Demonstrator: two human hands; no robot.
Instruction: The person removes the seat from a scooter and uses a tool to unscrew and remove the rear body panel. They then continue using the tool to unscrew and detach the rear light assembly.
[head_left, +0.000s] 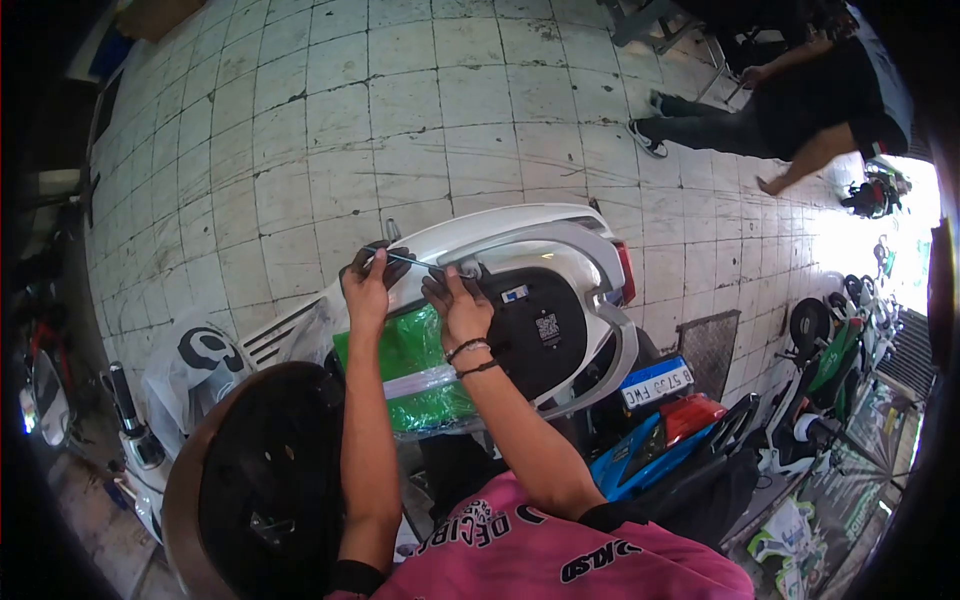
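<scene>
A thin bluish metal rod spans the gap between my two hands above the white scooter. My left hand is closed with its fingertips pinching the rod's left end. At the other end, the fingers of my right hand are closed round it, beside the grab rail. The fingertips look dark, and what kind of tool the rod is cannot be made out. Below my hands lies a green packet in clear plastic. A black panel with printed labels sits right of my right hand.
A brown-rimmed black seat stands raised at lower left. A blue motorcycle with a number plate is close on the right. Beyond the scooter, a person in dark clothes walks on the tiled floor. More motorcycles line the right side.
</scene>
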